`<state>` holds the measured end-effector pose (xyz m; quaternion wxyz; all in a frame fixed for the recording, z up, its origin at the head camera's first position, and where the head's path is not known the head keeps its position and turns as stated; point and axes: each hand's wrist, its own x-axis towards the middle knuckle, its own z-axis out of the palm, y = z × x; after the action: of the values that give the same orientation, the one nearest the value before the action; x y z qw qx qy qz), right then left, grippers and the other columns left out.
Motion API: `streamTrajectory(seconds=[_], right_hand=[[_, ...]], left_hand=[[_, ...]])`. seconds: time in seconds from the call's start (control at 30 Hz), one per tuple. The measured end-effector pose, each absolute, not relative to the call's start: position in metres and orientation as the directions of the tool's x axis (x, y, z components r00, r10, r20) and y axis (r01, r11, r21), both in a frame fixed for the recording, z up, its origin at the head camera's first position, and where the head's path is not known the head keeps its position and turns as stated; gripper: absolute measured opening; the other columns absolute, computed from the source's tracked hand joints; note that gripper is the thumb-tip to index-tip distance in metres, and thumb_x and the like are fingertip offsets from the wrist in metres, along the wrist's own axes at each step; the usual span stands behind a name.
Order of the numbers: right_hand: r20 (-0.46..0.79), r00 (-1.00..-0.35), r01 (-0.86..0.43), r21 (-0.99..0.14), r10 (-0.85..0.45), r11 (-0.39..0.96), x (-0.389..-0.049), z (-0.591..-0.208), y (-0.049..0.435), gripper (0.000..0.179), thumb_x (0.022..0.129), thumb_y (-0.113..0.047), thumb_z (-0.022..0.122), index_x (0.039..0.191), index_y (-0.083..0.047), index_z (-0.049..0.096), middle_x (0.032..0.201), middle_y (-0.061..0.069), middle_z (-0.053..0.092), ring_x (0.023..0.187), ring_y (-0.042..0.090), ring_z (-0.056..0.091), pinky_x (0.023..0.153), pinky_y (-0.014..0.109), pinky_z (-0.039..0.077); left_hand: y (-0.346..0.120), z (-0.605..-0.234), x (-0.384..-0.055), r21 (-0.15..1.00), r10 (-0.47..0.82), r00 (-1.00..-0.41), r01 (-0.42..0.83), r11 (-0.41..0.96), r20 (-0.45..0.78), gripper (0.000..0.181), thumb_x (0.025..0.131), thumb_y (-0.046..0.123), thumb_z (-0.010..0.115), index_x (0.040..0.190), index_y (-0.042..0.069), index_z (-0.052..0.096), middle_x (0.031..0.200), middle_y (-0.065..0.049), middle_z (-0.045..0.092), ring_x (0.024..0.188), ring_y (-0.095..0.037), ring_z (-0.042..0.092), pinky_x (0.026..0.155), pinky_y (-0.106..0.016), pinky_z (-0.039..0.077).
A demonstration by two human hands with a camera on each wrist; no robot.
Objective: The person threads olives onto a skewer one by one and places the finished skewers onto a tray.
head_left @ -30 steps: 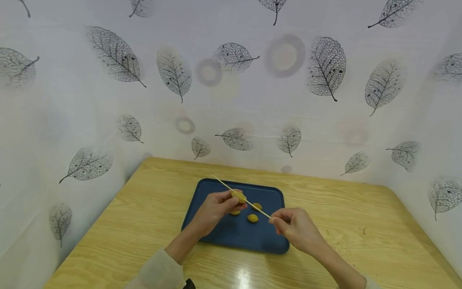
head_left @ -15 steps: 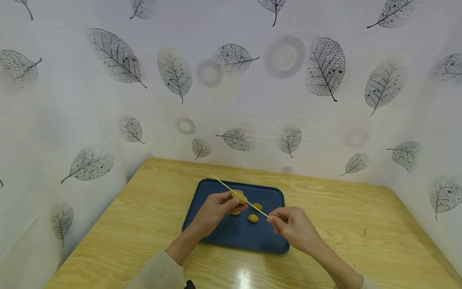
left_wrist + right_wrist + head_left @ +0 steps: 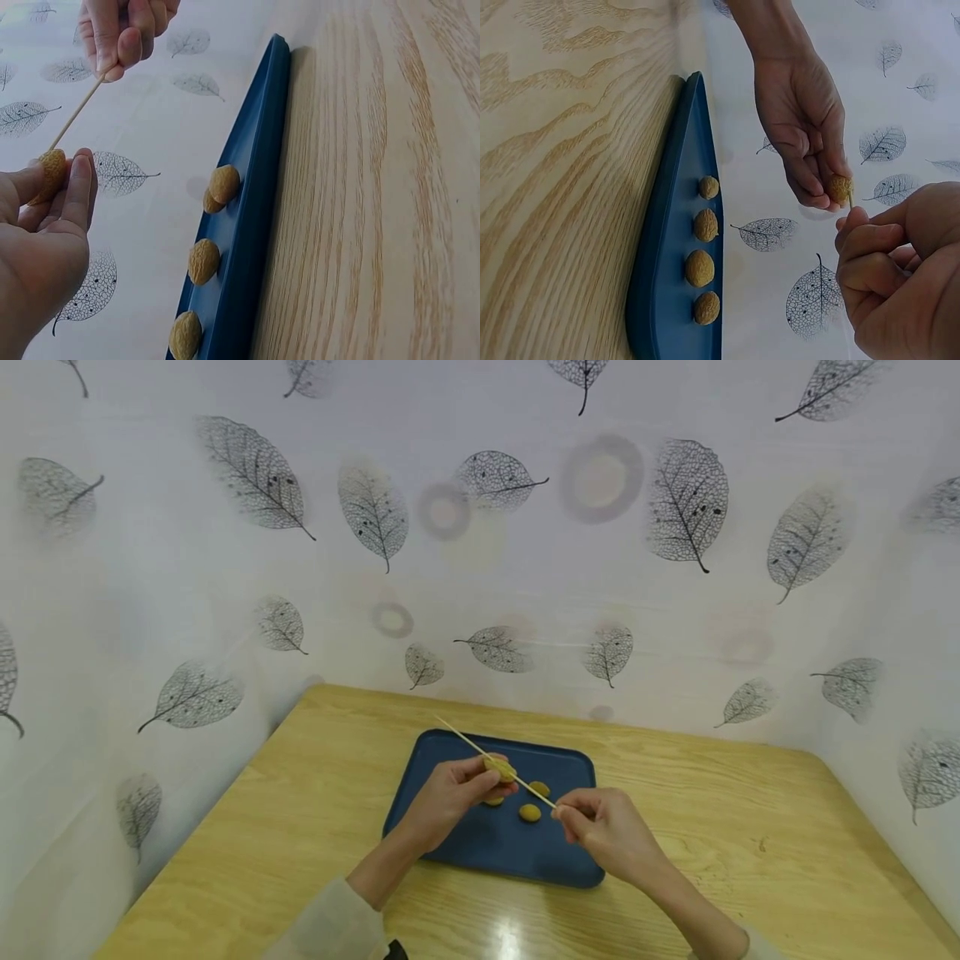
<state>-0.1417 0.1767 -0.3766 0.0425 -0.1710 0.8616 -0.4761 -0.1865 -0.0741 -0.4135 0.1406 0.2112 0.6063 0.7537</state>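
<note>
My left hand (image 3: 450, 797) pinches a wrinkled, yellow-brown, egg-shaped fruit (image 3: 51, 176) between thumb and fingers, held above a dark blue tray (image 3: 487, 852). A thin wooden skewer (image 3: 461, 739) runs slantwise at this fruit and shows on both sides of it, its free end pointing to the far left. My right hand (image 3: 615, 831) pinches the skewer's near end, just right of the fruit, over the tray's right side. In the right wrist view, only a short piece of skewer shows between the right fingertips and the fruit.
Several similar fruits lie on the tray, among them one fruit (image 3: 529, 812) between the hands and another fruit (image 3: 700, 268) in the row seen from the right wrist. The tray stands on a wood-grain table (image 3: 315, 760). Behind rises a white leaf-print backdrop (image 3: 525, 568).
My right hand has moved slightly left toward the fruit, and the skewer's far end sticks out a little farther beyond it. The left hand's grip looks unchanged; the head view has shifted slightly.
</note>
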Motion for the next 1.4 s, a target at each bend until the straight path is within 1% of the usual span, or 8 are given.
streamTrajectory(seconds=[0.13,0.23,0.43,0.5,0.8,1.03,1.2,1.4], right_hand=[[0.099,-0.939,-0.259,-0.834,-0.33,0.487,-0.142,-0.376,0.176,0.021,0.103,-0.009,0.065,0.082,-0.007,0.071,0.062,-0.001,0.058,0.045,0.005,0.034,0.043,0.021,0.029],[0.096,-0.94,-0.256,-0.833,-0.326,0.49,-0.142,-0.376,0.175,0.022,0.102,-0.008,0.064,0.081,-0.007,0.071,0.061,-0.001,0.057,0.044,0.005,0.033,0.043,0.02,0.028],[0.102,-0.939,-0.257,-0.843,-0.328,0.473,-0.142,-0.373,0.175,0.02,0.102,-0.011,0.066,0.083,-0.005,0.071,0.063,0.002,0.059,0.044,0.004,0.034,0.043,0.02,0.027],[0.105,-0.938,-0.259,-0.846,-0.33,0.466,-0.142,-0.373,0.175,0.02,0.102,-0.012,0.067,0.084,-0.005,0.072,0.063,0.002,0.059,0.044,0.005,0.034,0.043,0.021,0.028],[0.096,-0.936,-0.256,-0.844,-0.338,0.471,-0.144,-0.373,0.175,0.022,0.102,-0.012,0.066,0.082,-0.007,0.071,0.063,0.0,0.058,0.043,0.005,0.034,0.043,0.021,0.028],[0.087,-0.937,-0.248,-0.849,-0.34,0.466,-0.145,-0.373,0.174,0.021,0.103,-0.011,0.065,0.083,-0.006,0.071,0.064,0.003,0.059,0.043,0.006,0.034,0.042,0.021,0.028],[0.076,-0.936,-0.237,-0.857,-0.344,0.457,-0.145,-0.372,0.174,0.023,0.103,-0.012,0.065,0.083,-0.006,0.071,0.063,0.001,0.058,0.042,0.005,0.032,0.042,0.021,0.027],[0.081,-0.936,-0.24,-0.859,-0.342,0.452,-0.146,-0.373,0.174,0.021,0.103,-0.012,0.065,0.085,-0.005,0.072,0.064,0.005,0.06,0.043,0.005,0.033,0.042,0.021,0.027]], left_hand=[[-0.073,-0.413,-0.186,0.975,0.465,-0.871,0.06,-0.216,0.157,0.038,0.109,0.013,0.056,0.14,-0.009,0.058,0.138,-0.02,0.06,0.111,-0.014,0.07,0.102,-0.036,0.053],[-0.072,-0.413,-0.186,0.976,0.465,-0.872,0.061,-0.211,0.154,0.039,0.109,0.013,0.056,0.14,-0.009,0.057,0.138,-0.02,0.06,0.111,-0.015,0.07,0.102,-0.037,0.053],[-0.071,-0.412,-0.185,0.979,0.467,-0.873,0.051,-0.195,0.139,0.039,0.108,0.014,0.057,0.14,-0.008,0.058,0.139,-0.021,0.06,0.11,-0.015,0.07,0.105,-0.051,0.049],[-0.071,-0.413,-0.185,0.98,0.466,-0.874,0.054,-0.191,0.139,0.038,0.108,0.014,0.057,0.14,-0.008,0.059,0.138,-0.021,0.061,0.11,-0.015,0.07,0.105,-0.054,0.048],[-0.067,-0.415,-0.185,0.973,0.469,-0.872,0.03,-0.23,0.138,0.038,0.108,0.011,0.057,0.139,-0.01,0.058,0.142,-0.021,0.057,0.113,-0.018,0.07,0.102,-0.038,0.053],[-0.065,-0.414,-0.184,0.97,0.469,-0.873,0.02,-0.241,0.135,0.039,0.108,0.01,0.057,0.141,-0.01,0.056,0.141,-0.023,0.058,0.112,-0.018,0.07,0.101,-0.038,0.053],[-0.063,-0.414,-0.183,0.966,0.468,-0.873,0.013,-0.257,0.136,0.038,0.107,0.008,0.057,0.139,-0.013,0.056,0.143,-0.023,0.055,0.113,-0.019,0.07,0.1,-0.036,0.054],[-0.062,-0.414,-0.182,0.964,0.472,-0.868,0.029,-0.264,0.155,0.036,0.107,0.008,0.057,0.136,-0.014,0.058,0.138,-0.02,0.058,0.112,-0.018,0.07,0.101,-0.037,0.054]])
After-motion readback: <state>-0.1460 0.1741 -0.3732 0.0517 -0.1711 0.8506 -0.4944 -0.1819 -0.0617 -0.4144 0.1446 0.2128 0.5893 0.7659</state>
